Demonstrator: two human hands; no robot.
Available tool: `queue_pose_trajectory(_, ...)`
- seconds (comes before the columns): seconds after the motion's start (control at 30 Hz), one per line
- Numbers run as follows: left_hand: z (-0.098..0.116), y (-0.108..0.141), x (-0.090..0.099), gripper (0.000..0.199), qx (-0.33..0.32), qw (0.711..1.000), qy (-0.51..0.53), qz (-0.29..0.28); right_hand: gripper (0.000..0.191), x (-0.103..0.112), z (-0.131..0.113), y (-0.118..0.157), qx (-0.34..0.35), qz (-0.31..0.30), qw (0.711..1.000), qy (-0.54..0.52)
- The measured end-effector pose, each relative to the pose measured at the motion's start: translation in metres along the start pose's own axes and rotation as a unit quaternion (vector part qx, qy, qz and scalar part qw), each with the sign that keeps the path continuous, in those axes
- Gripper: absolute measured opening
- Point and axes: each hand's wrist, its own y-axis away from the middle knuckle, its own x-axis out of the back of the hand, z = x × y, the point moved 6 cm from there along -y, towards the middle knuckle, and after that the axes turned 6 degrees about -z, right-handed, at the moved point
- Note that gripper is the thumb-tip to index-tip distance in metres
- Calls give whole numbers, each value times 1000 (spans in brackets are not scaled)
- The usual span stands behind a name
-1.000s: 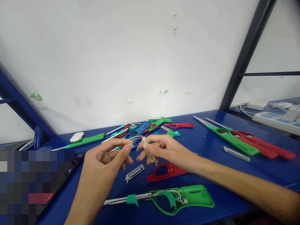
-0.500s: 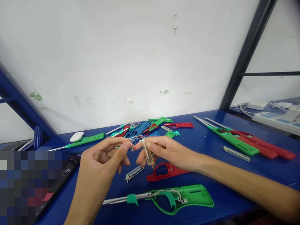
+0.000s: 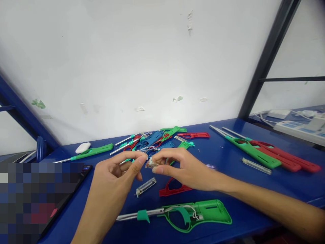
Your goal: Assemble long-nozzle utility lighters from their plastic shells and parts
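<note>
My right hand [image 3: 177,166] has its fingers closed on a small clear fuel tank [image 3: 151,163] with a white top; most of the tank is hidden by the fingers. Beside it, my left hand [image 3: 122,173] pinches something too small to make out, close to the tank's top. Below the hands lie another clear tank [image 3: 146,187] and a red handle half [image 3: 166,191], partly under my right hand. Nearest the front edge is an opened green lighter [image 3: 210,215] with its metal rod, trigger and white wires showing.
Mixed lighter parts [image 3: 152,139] are piled by the wall. Green and red lighters [image 3: 259,152] and a clear tank [image 3: 256,166] lie right. Left are a green lighter [image 3: 98,150], a white case [image 3: 83,147] and a dark phone [image 3: 66,200]. A power strip [image 3: 299,131] stands far right.
The tank in my right hand has turned from hanging upright to pointing back into the palm, its white top now facing my left hand. My left hand has shifted slightly right.
</note>
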Motion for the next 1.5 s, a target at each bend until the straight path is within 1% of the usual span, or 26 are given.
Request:
queue_pose_trajectory(0.1,-2,0,-2,46,13,1000,-4,-21,13,1,0,0,-2,10,1000,13)
queue_pose_trajectory(0.2,1,0,-5,50,23,999,-5,-37,14,1,-2,0,4,18,999,32)
queue_pose_trajectory(0.37,9,5,-7,47,32,999,-12,-28,13,2,-6,1,46,32,993,105)
queue_pose_trajectory(0.53,11,7,-9,43,30,999,-27,-15,25,1,-5,7,119,69,967,213)
queue_pose_trajectory(0.63,13,6,-9,40,22,999,-39,-11,32,-2,-4,10,144,80,950,265)
queue_pose_trajectory(0.73,13,6,-8,39,15,999,-47,-8,35,-3,-5,11,159,85,937,299)
queue_pose_trajectory(1.07,11,4,-6,39,20,998,-61,-19,31,-6,-10,14,194,101,909,356)
queue_pose_trajectory(1.2,11,4,-7,42,31,997,-56,-42,29,-6,-12,15,210,110,901,362)
queue_pose_trajectory(1.37,2,1,-10,52,47,995,-36,-76,26,-5,-15,16,216,124,898,363)
queue_pose_trajectory(1.5,-3,-1,-11,50,46,994,-23,-98,23,-4,-17,17,219,135,895,365)
